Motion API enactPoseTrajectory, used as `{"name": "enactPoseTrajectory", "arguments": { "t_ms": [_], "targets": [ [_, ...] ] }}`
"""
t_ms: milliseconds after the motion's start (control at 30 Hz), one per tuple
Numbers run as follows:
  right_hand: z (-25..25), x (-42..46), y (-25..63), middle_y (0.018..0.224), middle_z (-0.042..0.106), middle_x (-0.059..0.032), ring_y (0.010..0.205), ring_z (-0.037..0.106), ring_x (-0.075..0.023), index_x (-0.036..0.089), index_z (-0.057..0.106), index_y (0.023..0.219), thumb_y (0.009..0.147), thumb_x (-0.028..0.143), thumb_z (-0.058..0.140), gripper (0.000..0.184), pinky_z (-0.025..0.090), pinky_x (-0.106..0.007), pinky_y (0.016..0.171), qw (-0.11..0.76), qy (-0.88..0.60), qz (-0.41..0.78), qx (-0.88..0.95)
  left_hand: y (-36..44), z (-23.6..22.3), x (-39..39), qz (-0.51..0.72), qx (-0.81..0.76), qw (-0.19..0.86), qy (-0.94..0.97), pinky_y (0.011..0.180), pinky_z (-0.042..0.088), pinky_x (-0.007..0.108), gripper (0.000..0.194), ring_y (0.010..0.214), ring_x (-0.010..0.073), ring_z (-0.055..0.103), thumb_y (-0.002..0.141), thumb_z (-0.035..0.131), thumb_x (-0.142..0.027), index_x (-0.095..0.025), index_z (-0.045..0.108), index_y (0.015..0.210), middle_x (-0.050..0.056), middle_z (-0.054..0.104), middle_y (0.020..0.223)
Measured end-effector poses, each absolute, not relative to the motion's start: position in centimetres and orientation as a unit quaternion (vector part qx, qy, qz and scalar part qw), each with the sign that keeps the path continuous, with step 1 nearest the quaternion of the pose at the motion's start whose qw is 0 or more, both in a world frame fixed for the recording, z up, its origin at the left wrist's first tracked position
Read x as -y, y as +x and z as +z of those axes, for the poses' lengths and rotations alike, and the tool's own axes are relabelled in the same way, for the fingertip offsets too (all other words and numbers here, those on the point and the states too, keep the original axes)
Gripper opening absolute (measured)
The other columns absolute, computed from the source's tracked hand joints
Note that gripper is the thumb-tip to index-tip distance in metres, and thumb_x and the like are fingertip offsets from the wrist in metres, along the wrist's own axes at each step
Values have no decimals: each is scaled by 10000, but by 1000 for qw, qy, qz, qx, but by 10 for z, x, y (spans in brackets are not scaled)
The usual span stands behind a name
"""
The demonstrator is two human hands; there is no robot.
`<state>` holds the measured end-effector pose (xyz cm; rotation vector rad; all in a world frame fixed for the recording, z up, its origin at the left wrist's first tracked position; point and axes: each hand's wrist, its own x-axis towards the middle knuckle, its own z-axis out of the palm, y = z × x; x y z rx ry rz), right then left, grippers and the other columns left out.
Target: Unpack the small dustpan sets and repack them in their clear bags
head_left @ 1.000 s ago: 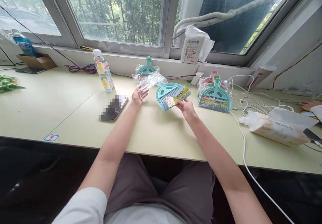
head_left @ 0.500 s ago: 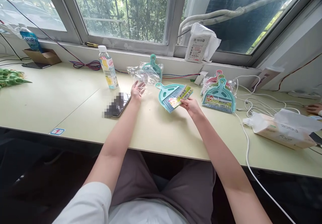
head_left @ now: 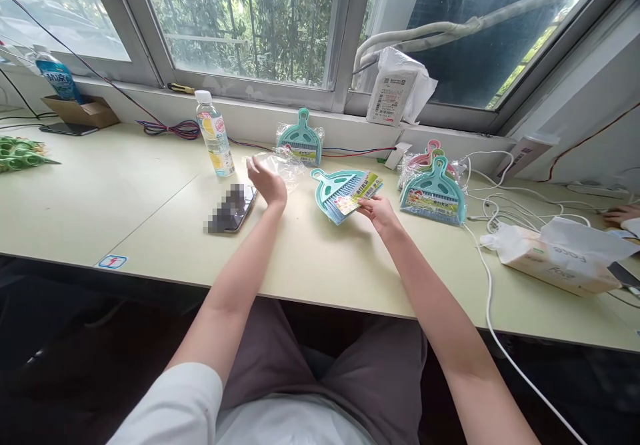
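"What's your right hand (head_left: 380, 212) doing?"

"You're pinching a teal dustpan (head_left: 336, 192) by its paper card (head_left: 357, 193), between thumb and fingers, over the table (head_left: 310, 258)."

"And your left hand (head_left: 267, 185)?"

"It's spread, palm down, with the fingertips at the edge of a clear plastic bag (head_left: 280, 168), left of that dustpan."

"What's around the dustpan?"

"Behind it you have 1 bagged teal dustpan (head_left: 300, 137), to its right a stack of bagged dustpans (head_left: 433, 192), and to its left a pixelated phone (head_left: 233, 208)."
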<state>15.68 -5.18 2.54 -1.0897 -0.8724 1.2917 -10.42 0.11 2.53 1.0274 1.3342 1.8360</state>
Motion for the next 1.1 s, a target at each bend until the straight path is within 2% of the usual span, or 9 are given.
{"name": "enactPoseTrajectory", "arguments": {
  "t_ms": [100, 167, 333, 433, 500, 633, 767, 900, 1100],
  "targets": [
    [22, 50, 160, 858, 728, -70, 778, 709, -165, 122, 635, 834, 710, 13, 620, 166, 607, -307, 823, 585, -466, 551, 370, -85, 27, 10, 642, -549, 140, 516, 1150, 170, 456, 402, 1428, 303, 156, 814, 542, -121, -196, 486, 1205, 142, 351, 1430],
    [21, 49, 162, 858, 726, -71, 772, 708, -161, 118, 634, 834, 710, 8, 620, 167, 606, -298, 820, 589, -469, 548, 364, -77, 22, 9, 569, -572, 106, 581, 1150, 95, 504, 306, 1408, 357, 169, 775, 602, -136, -167, 538, 1073, 176, 404, 1359],
    [18, 45, 165, 835, 725, -67, 755, 707, -157, 123, 624, 818, 704, 3, 629, 165, 613, -285, 789, 593, -479, 546, 347, -82, -2, -11, 497, -632, 129, 580, 1102, 118, 572, 190, 1346, 411, 227, 719, 656, -157, -171, 560, 883, 202, 440, 1259],
    [18, 45, 164, 841, 726, -63, 755, 706, -157, 125, 625, 823, 698, 0, 634, 177, 616, -282, 776, 592, -476, 550, 348, -89, -6, -16, 484, -639, 192, 566, 1086, 191, 546, 62, 1292, 385, 290, 738, 593, -135, -192, 574, 748, 173, 479, 1164],
    [18, 46, 163, 844, 726, -63, 746, 705, -156, 123, 627, 823, 696, -8, 631, 182, 618, -284, 772, 590, -475, 552, 350, -89, -5, -15, 490, -617, 230, 571, 1070, 246, 508, 108, 1239, 354, 342, 747, 551, -113, -203, 597, 711, 147, 492, 1083],
    [20, 49, 159, 818, 723, -60, 722, 701, -151, 120, 624, 811, 703, -28, 607, 184, 623, -279, 745, 586, -481, 554, 344, -83, 0, -8, 491, -582, 219, 611, 1020, 317, 461, 217, 1171, 332, 401, 754, 530, -86, -206, 696, 824, 133, 469, 1045],
    [21, 50, 159, 833, 721, -62, 730, 700, -146, 115, 623, 825, 708, -35, 594, 193, 621, -251, 715, 586, -483, 555, 340, -79, 4, -2, 331, -609, 114, 712, 956, 379, 427, 356, 1177, 320, 409, 835, 465, -127, -257, 695, 1073, 130, 467, 1134],
    [21, 50, 161, 863, 721, -63, 765, 700, -147, 120, 622, 835, 710, -29, 596, 196, 616, -240, 719, 586, -483, 555, 339, -77, 5, 3, 219, -613, 18, 759, 988, 362, 437, 491, 1220, 295, 402, 858, 366, -71, -271, 618, 1229, 118, 495, 1236],
    [23, 50, 162, 848, 719, -65, 739, 695, -141, 119, 621, 826, 720, -18, 598, 175, 613, -235, 703, 586, -488, 552, 336, -74, 1, -6, 304, -584, 92, 747, 1005, 396, 373, 531, 1180, 231, 499, 843, 307, -41, -156, 536, 1308, 125, 572, 1265]
  ]
}}
